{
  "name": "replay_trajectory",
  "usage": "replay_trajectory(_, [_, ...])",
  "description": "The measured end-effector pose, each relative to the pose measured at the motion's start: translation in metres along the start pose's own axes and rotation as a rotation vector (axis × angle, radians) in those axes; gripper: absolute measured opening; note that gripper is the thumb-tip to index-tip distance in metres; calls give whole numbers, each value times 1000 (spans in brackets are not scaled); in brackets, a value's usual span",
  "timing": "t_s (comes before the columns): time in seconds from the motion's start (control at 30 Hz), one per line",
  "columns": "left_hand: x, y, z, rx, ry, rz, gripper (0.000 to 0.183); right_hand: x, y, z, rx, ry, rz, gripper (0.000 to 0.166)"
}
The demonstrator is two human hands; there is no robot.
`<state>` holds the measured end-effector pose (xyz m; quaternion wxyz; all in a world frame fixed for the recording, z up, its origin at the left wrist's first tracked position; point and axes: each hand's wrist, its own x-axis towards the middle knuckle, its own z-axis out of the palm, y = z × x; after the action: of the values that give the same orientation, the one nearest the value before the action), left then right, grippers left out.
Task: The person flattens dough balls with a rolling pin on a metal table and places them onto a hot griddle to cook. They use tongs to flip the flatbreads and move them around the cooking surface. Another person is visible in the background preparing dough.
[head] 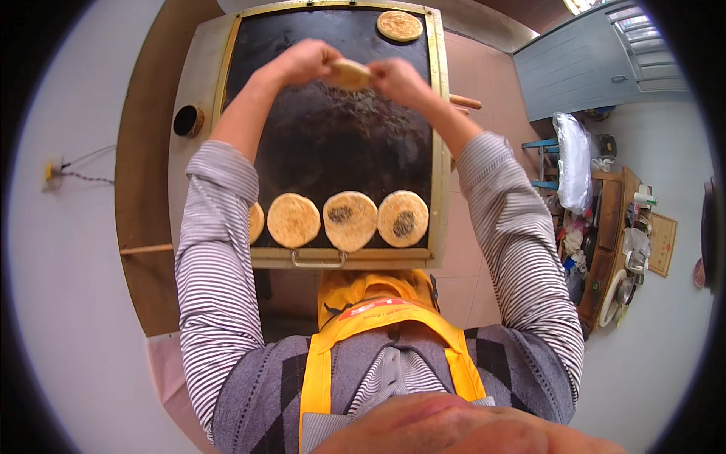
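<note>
Above the far half of a dark griddle plate [340, 153], a round flatbread [350, 75] is held up between my hands. My left hand [309, 59] grips its left edge and my right hand [397, 79] its right edge; both hands are slightly blurred. Along the griddle's near edge lies a row of browned flatbreads: a plain one [294, 221], one with a dark patch [350, 221], another with a dark patch [402, 219], and one at the left [256, 223] partly hidden by my left sleeve. One more flatbread [400, 26] lies at the far right corner.
A metal frame with a front handle [319, 264] borders the griddle. A dark round opening [188, 121] is on the ledge at left. Wooden handles [466, 102] stick out past the right side. Farther right stand a blue stool [544, 164] and a cluttered wooden cabinet [610, 244].
</note>
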<state>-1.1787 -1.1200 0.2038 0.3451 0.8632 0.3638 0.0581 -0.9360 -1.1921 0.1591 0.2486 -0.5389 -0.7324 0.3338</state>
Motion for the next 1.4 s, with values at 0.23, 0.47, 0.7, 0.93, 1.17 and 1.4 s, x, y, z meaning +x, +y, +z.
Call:
replay_trajectory(0.23, [122, -128, 11, 705, 104, 88, 51, 158, 107, 8, -610, 291, -327, 34])
replay_trajectory(0.47, [165, -161, 36, 526, 188, 72, 61, 184, 124, 50, -649, 288, -283, 47])
replay_trajectory(0.7, [162, -144, 16, 474, 131, -24, 68, 179, 88, 42, -468, 251, -130, 55])
replay_trajectory(0.93, [51, -62, -10, 301, 545, 257, 48, 137, 193, -6, -757, 473, 17, 46])
replay_trajectory(1.17, [-313, -10, 68, -298, 873, -469, 26, 118, 48, -4, -416, 625, -246, 38])
replay_trajectory(1.4, [-572, 156, 326, -743, 996, -1258, 30, -66, -146, 83, -244, 38, -640, 36])
